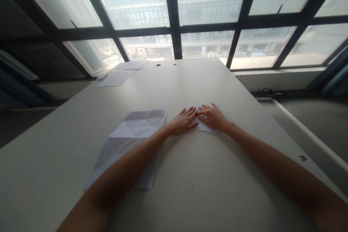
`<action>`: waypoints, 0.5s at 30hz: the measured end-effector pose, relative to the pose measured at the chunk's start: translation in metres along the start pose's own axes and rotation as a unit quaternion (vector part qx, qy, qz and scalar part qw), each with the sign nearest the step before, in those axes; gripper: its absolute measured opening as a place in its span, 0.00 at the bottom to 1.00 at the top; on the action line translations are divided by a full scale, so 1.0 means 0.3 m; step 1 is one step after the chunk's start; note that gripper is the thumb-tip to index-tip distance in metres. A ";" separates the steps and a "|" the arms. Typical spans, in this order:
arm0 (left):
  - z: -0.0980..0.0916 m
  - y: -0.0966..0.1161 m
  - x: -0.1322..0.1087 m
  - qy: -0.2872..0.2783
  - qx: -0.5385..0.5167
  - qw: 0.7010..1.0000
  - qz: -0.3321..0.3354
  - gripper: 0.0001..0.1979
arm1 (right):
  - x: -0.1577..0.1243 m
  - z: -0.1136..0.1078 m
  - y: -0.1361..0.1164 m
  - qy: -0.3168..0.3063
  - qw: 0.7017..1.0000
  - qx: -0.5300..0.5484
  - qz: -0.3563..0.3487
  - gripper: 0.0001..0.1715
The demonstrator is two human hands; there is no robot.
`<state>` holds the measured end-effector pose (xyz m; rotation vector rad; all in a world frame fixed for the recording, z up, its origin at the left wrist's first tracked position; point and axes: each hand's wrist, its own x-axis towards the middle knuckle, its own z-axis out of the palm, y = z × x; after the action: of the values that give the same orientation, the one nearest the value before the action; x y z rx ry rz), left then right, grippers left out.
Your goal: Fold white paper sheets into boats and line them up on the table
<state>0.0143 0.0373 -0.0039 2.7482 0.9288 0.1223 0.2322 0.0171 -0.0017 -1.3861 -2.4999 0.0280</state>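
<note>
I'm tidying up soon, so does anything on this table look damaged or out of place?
Nothing looks spilled. The large sheet beside the left hand is crossed by creases, so it isn't smooth. At the far left of the table, papers overlap unevenly. A dark mark near the right edge is too unclear to identify.

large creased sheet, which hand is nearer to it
Left. The left hand is just right of the large creased sheet; the right hand is farther right, on the smaller paper.

Small paper [207, 127] partly hidden under left hand [185, 120] and right hand [213, 117]; left forearm [130, 166] covers part of creased sheet [136, 127]; dark mark [302, 158] too small to tell.
</note>
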 end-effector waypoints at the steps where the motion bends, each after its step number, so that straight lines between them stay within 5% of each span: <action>1: -0.004 0.004 -0.002 -0.003 0.004 1.000 0.002 0.38 | 0.000 0.002 0.008 -0.004 1.000 0.000 -0.002 0.19; 8: -0.026 0.013 -0.007 0.029 -0.040 0.995 0.087 0.38 | 0.009 0.027 0.074 0.013 1.000 0.011 0.021 0.21; 15: -0.006 -0.002 -0.005 0.081 -0.069 0.992 0.074 0.32 | 0.006 0.017 0.060 0.082 0.996 0.040 -0.003 0.13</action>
<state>0.0125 0.0371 -0.0024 2.7048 0.7226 0.4245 0.2448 0.0288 -0.0088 -1.2953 -2.3411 0.0121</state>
